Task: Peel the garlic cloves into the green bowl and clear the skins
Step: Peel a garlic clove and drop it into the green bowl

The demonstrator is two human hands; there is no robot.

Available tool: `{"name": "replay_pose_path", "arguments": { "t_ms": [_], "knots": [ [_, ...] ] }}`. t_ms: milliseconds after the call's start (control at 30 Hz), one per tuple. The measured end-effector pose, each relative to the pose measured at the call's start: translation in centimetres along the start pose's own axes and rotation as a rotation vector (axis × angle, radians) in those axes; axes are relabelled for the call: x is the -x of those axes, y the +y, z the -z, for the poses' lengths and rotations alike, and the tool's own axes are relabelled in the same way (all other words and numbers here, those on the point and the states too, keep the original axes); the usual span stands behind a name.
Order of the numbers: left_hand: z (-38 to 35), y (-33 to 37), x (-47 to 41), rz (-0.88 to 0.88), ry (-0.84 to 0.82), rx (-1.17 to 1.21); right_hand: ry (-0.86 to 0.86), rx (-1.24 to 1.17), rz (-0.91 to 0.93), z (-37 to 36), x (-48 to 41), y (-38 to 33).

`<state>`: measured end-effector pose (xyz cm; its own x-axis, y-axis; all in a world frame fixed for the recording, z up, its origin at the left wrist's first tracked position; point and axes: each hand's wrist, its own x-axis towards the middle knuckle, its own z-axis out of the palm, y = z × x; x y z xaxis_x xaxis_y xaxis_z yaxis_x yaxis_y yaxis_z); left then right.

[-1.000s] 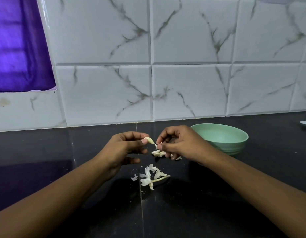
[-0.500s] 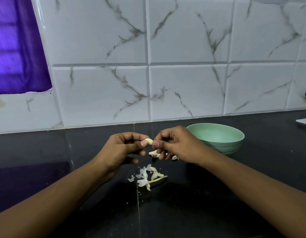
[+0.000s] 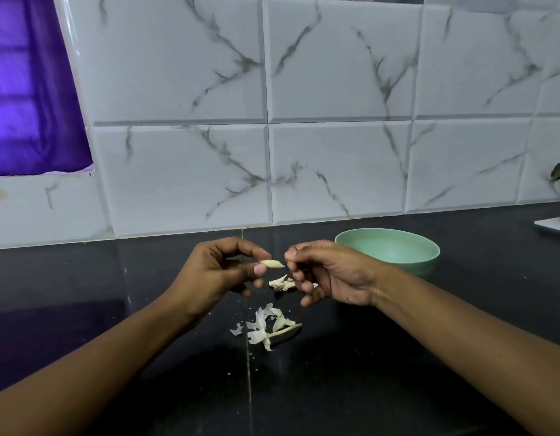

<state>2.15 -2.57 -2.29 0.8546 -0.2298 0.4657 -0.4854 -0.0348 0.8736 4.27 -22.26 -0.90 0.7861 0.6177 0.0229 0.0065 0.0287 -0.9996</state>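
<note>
My left hand pinches a pale garlic clove between thumb and forefinger above the black counter. My right hand has its fingers curled, and its thumb and forefinger meet at the clove's pointed tip. A small clump of skins lies just under the hands. A larger scatter of skins with a thin stem sits nearer to me. The green bowl stands behind my right wrist; no cloves show in the part of its inside that I can see.
The white marble-tiled wall runs along the back of the black counter. A purple curtain hangs at the far left. A white plate with something purple on it pokes in at the right edge.
The view has shifted slightly. My right hand's lower fingers have loosened and spread, and the clove now shows more fully between the two hands.
</note>
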Motion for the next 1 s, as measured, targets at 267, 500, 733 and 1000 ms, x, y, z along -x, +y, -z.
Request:
{"name": "replay_pose_path", "arguments": {
  "t_ms": [267, 500, 733, 1000],
  "knots": [
    [0.4, 0.0, -0.1, -0.008, -0.015, -0.062, 0.062, 0.272, 0.084, 0.7, 0.2, -0.1],
    [0.7, -0.1, 0.0, -0.055, -0.065, -0.152, 0.087, 0.244, 0.121, -0.4, -0.2, 0.8],
    [0.8, -0.5, -0.4, 0.121, 0.097, 0.038, 0.174, 0.147, 0.176, -0.2, -0.4, 0.7],
    [-0.5, -0.6, -0.2, 0.094, 0.07, -0.1, 0.149, 0.191, 0.118, -0.2, -0.4, 0.6]
  ]
}}
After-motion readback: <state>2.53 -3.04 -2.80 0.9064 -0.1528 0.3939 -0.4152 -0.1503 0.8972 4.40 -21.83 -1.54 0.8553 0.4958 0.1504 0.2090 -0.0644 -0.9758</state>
